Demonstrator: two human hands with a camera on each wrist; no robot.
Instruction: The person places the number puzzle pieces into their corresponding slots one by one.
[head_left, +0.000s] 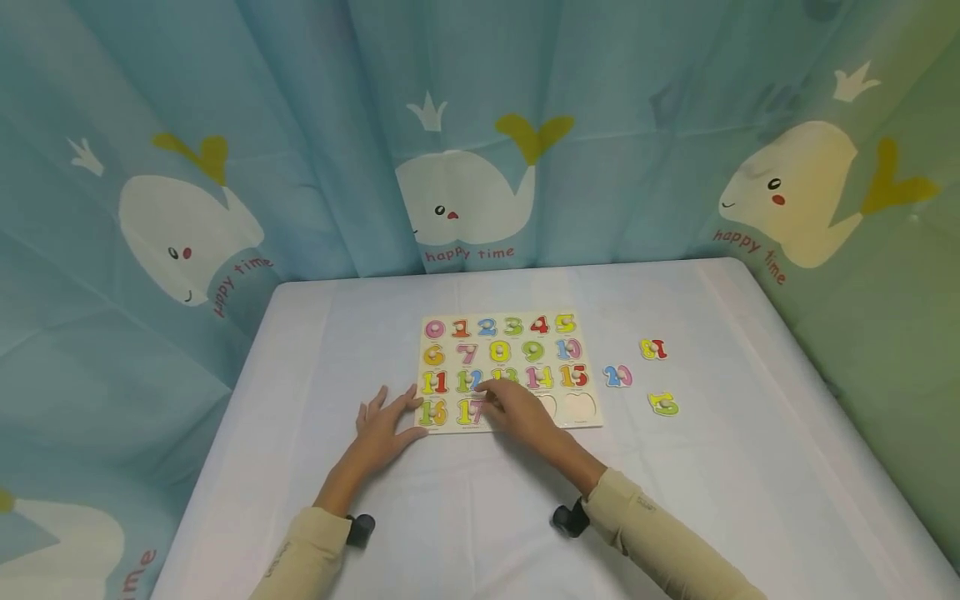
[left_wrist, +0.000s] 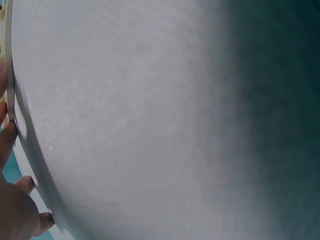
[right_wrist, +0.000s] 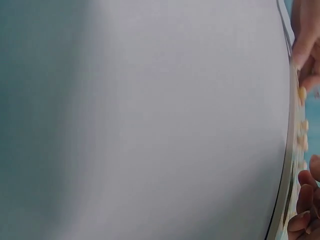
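Note:
A pale wooden number puzzle board (head_left: 450,340) lies on the table, its knobbed coloured numbers in rows from 0 to 17. My left hand (head_left: 382,429) rests at the board's left edge, fingers spread and fingertips on its border. Over the bottom row is my right hand (head_left: 517,412), fingers bent, the fingertips overlapping the 17 piece (head_left: 468,411). In the right wrist view, bent fingers (right_wrist: 304,200) are close over the board; I cannot tell whether they pinch a knob. Recesses (head_left: 580,407) show at the lower right, others hidden under the right hand.
Right of the board lie a blue and pink 20 piece (head_left: 618,377), a yellow and red 18 piece (head_left: 653,349) and a yellow-green piece (head_left: 663,405). A white cloth covers the table (head_left: 750,467). Whale-print curtains (head_left: 637,208) hang behind and beside it.

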